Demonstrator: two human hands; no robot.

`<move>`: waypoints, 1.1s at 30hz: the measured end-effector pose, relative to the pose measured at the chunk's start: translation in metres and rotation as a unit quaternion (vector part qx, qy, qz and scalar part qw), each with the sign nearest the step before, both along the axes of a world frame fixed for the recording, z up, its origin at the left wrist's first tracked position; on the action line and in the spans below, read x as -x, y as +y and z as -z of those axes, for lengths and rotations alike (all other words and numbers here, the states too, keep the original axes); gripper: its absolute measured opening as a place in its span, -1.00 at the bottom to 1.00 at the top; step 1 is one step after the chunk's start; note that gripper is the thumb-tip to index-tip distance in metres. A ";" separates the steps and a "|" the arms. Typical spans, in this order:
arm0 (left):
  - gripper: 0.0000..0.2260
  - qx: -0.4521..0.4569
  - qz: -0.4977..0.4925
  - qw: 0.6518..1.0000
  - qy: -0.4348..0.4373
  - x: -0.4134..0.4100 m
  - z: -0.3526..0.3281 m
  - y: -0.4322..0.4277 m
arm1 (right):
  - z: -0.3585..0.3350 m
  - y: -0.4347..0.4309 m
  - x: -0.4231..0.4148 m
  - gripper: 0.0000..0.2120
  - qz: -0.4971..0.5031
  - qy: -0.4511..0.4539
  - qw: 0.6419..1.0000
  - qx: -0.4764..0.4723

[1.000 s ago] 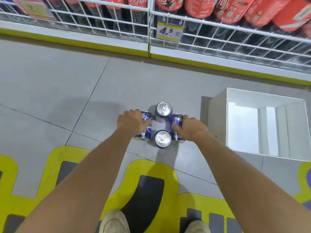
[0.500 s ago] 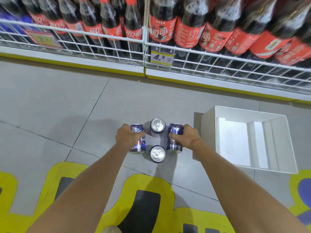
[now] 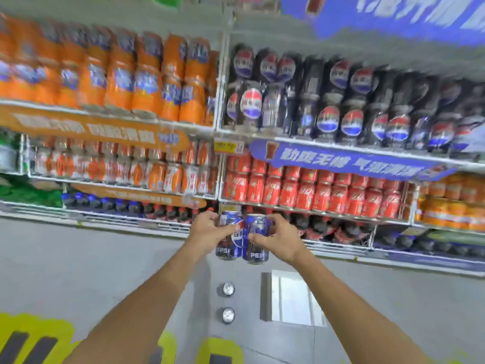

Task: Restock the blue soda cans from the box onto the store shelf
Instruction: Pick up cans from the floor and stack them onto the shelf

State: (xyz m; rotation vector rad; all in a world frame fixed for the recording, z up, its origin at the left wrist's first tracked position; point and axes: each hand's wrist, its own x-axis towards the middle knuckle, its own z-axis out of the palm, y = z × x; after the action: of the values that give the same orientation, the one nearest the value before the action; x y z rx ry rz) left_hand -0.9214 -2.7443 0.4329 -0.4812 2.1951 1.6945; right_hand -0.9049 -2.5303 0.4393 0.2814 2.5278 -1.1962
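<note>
Single view only, worn on your head; no second camera shares any part of scene. Faces forward, tilted slightly down, over both forearms to left hand (image 3: 210, 229) and right hand (image 3: 275, 239) at arm's reach, frame centre. Beyond hands: store shelf (image 3: 315, 210) fills upper half. Below hands: floor (image 3: 78, 258) with white box (image 3: 291, 298). Wide-angle; edges blurred.

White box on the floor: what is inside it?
The white box shows only pale inner walls and floor; no cans visible. Its near inside wall is hidden. Two cans stand on the floor beside it.
</note>
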 end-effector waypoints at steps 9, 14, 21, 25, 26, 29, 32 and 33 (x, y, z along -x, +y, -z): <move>-0.66 -0.020 0.055 0.981 0.186 0.056 -0.361 0.036 | -0.356 0.039 0.029 -0.29 0.043 0.176 0.983 0.014; -0.43 -0.019 0.078 0.964 0.255 0.086 -0.448 0.066 | -0.449 0.062 0.045 -0.22 0.058 0.235 0.970 -0.027; -0.48 -0.004 0.038 0.955 0.293 0.131 -0.511 0.116 | -0.512 0.096 0.105 -0.13 0.070 0.321 0.943 -0.062; -0.60 0.006 0.003 0.954 0.300 0.156 -0.534 0.136 | -0.529 0.101 0.142 -0.20 0.103 0.336 0.931 -0.099; -0.66 0.005 -0.004 0.955 0.297 0.163 -0.535 0.140 | -0.531 0.100 0.150 -0.24 0.113 0.338 0.929 -0.097; -0.66 0.002 -0.008 0.955 0.296 0.181 -0.532 0.147 | -0.530 0.097 0.167 -0.37 0.134 0.338 0.924 -0.118; -0.62 0.011 -0.026 0.963 0.269 0.194 -0.525 0.151 | -0.523 0.095 0.176 -0.38 0.148 0.337 0.916 -0.157; -0.61 0.015 -0.027 0.963 0.267 0.196 -0.522 0.153 | -0.518 0.094 0.179 -0.38 0.150 0.333 0.916 -0.168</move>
State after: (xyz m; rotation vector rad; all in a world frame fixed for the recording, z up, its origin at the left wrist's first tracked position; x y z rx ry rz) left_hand -1.1171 -2.5917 0.9546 -0.0886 2.5919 2.0032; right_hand -1.0843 -2.4360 0.9575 0.4108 3.4022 -1.0809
